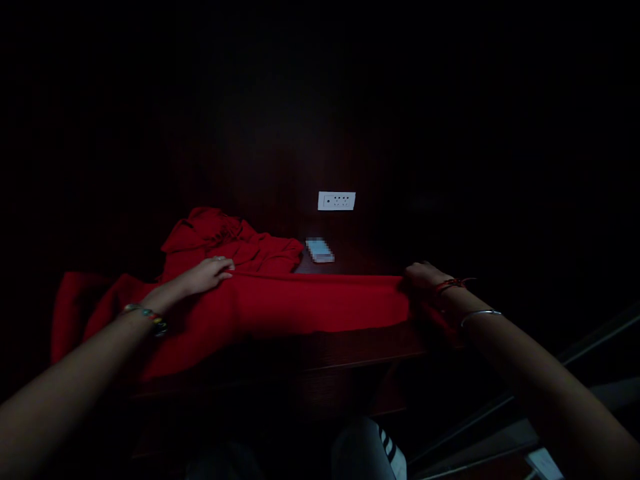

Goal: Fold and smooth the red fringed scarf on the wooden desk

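Single head-worn view, angled forward and down from close over table (360, 345) edge, facing wall socket (337, 201) straight ahead.

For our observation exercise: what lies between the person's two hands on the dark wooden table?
Head view: a smooth band of red fabric cloth spans from the left hand to the right hand, with nothing on it.

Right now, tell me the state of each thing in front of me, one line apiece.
red cloth, part stretched flat along the front of the table, rest bunched behind at left.
left hand, lying flat on the cloth's upper fold.
right hand, closed on the cloth's right end.
wall socket, nothing plugged in.
small pale item, lying flat on the table.
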Demonstrator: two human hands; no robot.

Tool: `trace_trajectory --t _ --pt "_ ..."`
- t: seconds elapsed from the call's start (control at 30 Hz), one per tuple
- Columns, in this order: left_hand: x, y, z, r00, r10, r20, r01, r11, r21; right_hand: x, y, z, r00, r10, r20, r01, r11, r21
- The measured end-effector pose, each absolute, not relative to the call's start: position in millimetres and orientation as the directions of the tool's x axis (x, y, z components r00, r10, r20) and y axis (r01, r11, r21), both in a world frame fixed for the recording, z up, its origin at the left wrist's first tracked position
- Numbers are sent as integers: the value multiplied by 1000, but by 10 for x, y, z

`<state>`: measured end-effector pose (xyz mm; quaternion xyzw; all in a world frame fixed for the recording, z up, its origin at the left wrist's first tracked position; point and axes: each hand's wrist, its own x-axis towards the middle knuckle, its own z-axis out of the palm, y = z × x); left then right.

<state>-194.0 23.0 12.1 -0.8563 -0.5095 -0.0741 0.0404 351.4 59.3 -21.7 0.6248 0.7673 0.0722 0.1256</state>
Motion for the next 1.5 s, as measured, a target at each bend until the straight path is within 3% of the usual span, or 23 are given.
trace_trajectory --t 0.1,0.3,0.43,0.63,0.73,0.87,0.97,1.2,1.3,1.37,1.43,1.5 --pt "-2281 182 321 412 899 148 909 -416 -7 3543 600 -145 -182 977 -108 933 206 297" --pt "-2598 66 465 300 949 97 953 -303 23 3473 661 101 -251 967 31 944 238 229" --pt "-2647 22 499 257 964 64 961 -262 84 3506 523 393 -236 968 -89 948 250 200" --pt "-2692 -168 777 182 982 47 946 -188 264 3771 324 841 -179 961 -213 983 184 3" --pt "-2646 -174 861 175 984 17 942 -172 290 3835 436 871 -176 960 -220 983 185 20" --pt "-2557 68 647 267 963 -43 949 -254 188 3641 654 557 -72 985 -154 976 101 191" --pt "-2495 305 343 292 955 -41 956 -291 43 3421 750 169 -28 993 -113 976 51 214" --pt "-2408 415 100 267 961 75 961 -258 -102 3113 834 -347 6 995 98 974 -28 225" --pt "-2045 214 101 281 913 295 951 -224 -213 2733 727 -388 -83 955 285 992 51 117" --pt "-1643 47 2 354 853 384 930 -279 -238 2311 561 -423 -235 904 358 965 260 -23" --pt "-1215 -97 -193 435 817 379 899 -376 -223 1838 345 -484 -446 834 325 855 504 -122" --pt "-882 -188 -448 480 804 351 877 -435 -203 1433 133 -567 -565 787 248 763 612 -208"
